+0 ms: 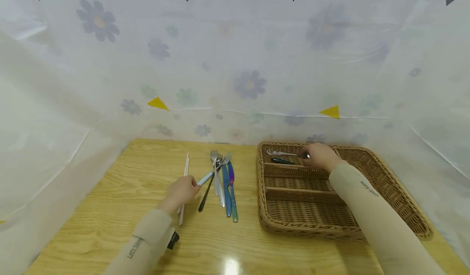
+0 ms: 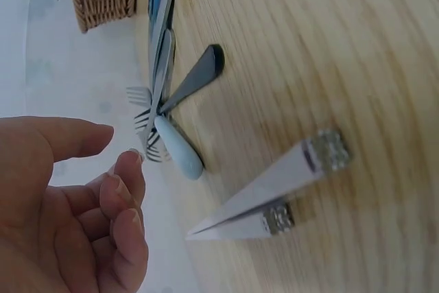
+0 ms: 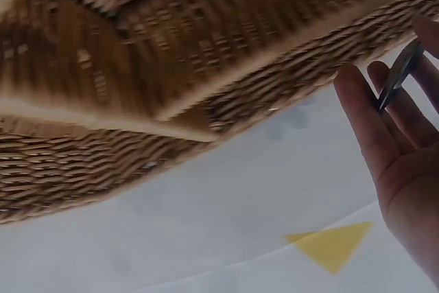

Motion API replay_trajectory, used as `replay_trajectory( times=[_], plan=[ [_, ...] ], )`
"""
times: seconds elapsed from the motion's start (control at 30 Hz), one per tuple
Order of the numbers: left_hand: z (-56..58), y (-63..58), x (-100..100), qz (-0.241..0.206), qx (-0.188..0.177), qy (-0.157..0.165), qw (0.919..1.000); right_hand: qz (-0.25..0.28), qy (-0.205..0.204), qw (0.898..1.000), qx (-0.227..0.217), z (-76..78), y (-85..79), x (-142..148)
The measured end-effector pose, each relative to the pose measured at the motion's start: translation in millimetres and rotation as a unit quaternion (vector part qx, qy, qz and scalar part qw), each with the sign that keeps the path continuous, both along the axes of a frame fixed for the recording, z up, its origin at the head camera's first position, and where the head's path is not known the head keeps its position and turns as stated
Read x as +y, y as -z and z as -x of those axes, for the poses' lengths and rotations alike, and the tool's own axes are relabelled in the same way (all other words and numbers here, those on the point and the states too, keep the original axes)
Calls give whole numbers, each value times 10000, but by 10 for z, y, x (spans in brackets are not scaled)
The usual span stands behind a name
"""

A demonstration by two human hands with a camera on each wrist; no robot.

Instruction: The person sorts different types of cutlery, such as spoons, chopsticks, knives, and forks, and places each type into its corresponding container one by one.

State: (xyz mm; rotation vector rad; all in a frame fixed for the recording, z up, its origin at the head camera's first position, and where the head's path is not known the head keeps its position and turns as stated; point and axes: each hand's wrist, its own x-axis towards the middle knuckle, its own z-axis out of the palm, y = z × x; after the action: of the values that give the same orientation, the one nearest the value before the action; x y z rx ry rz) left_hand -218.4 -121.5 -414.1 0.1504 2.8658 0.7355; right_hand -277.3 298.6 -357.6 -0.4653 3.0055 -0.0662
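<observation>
My right hand (image 1: 320, 156) is over the back compartment of the wicker basket (image 1: 312, 232), pinching a spoon (image 3: 400, 73) whose shiny bowl shows between the fingers. Under it lie an ornate silver utensil (image 1: 280, 153) and a dark green-handled one (image 1: 282, 160). On the table, my left hand (image 1: 181, 191) is near a fork with a light blue handle (image 2: 180, 147). In the left wrist view a gap separates its loosely bent fingers and thumb from that handle. This fork overlaps several other forks, including a black-handled one (image 2: 199, 73).
Beside the forks lie a blue knife (image 1: 226, 193) and a rainbow-coloured knife (image 1: 232, 189). A pair of chopsticks (image 1: 186, 167) passes under the left hand in the head view. Wooden dividers (image 1: 293, 190) split the basket. A flowered white sheet (image 1: 235, 54) encloses the table (image 1: 205, 246).
</observation>
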Motion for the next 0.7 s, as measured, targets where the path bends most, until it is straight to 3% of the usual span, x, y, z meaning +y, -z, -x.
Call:
replay_trajectory(
  times=[0.2,0.5,0.7],
  plan=[
    [3,-38,-54,-39,-210,-66,9998,-129,302,9989,-332,21,78,206],
    [-12,-50,-43,107,-253,-86,9996,-76,437,9970,-631,50,127,238],
    [-18,-62,-25,117,-254,-90,9996,100,305,9942,-1024,54,113,249]
  ],
)
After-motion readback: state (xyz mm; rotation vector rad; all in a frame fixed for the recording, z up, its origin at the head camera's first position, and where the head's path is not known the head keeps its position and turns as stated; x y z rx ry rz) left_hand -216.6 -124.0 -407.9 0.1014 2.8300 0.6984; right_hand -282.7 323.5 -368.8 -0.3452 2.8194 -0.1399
